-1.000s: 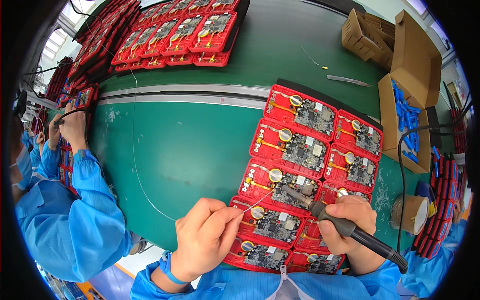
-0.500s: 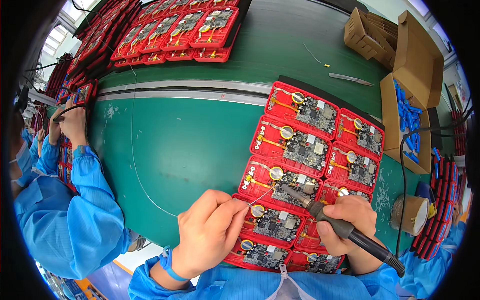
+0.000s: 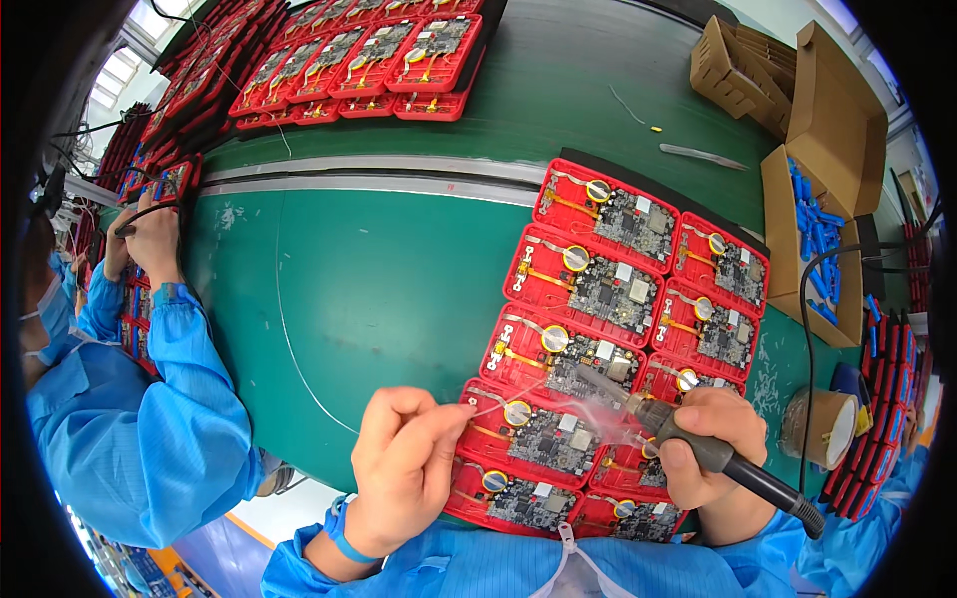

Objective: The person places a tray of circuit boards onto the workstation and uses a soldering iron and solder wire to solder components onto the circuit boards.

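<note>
Pinched between my left hand's (image 3: 404,468) thumb and forefinger is a thin solder wire (image 3: 290,349). Its short end points right over a red case, and its long part trails back across the green mat. My right hand (image 3: 720,439) is closed round a soldering iron (image 3: 653,414), its tip slanting up-left above a circuit board (image 3: 610,361) in a red case (image 3: 503,339). Pale smoke (image 3: 598,414) drifts below the tip. Whether the tip touches the board I cannot tell. Several such cases stand in two columns, each with a board, a round coin cell and an orange ribbon.
A cardboard box (image 3: 847,234) of blue cylinders stands at right, near a tape roll (image 3: 819,429). Metal tweezers (image 3: 703,156) lie at the back. More red cases (image 3: 434,55) are stacked far left. A co-worker's blue sleeve (image 3: 179,349) is at left.
My left hand has drawn back to the left and slightly down, taking the wire's end away from the iron's tip. The iron has shifted a little right, and smoke now shows.
</note>
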A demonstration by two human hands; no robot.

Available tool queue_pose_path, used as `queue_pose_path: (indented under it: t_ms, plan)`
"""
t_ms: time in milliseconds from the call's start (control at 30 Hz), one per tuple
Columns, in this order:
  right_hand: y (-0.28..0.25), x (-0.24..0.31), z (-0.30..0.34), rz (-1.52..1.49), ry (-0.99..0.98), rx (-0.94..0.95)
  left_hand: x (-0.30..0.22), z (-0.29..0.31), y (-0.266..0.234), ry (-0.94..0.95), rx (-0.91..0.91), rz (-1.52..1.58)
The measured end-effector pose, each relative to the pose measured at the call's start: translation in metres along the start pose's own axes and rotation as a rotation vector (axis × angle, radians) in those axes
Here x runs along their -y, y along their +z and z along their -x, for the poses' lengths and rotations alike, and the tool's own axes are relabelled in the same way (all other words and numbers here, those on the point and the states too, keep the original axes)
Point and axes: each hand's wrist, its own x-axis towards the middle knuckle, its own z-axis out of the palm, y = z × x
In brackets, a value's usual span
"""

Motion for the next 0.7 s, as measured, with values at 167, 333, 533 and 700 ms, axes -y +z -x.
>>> queue_pose_path:
  t_ms: [167,333,533,700]
  plan:
    - [0.004,-0.001,0.003,0.015,-0.001,-0.006,0.001,0.004,0.005,-0.002,0.048,0.034]
    - [0.008,-0.002,0.002,0.008,-0.011,-0.003,0.002,-0.002,0.01,0.069,0.038,-0.022]
    - [0.006,0.001,-0.002,0.028,-0.014,0.016,0.005,-0.004,0.013,0.104,0.024,-0.094]
    - [0.007,0.0,-0.003,0.034,-0.007,0.025,0.004,-0.007,0.014,0.1,0.03,-0.097]
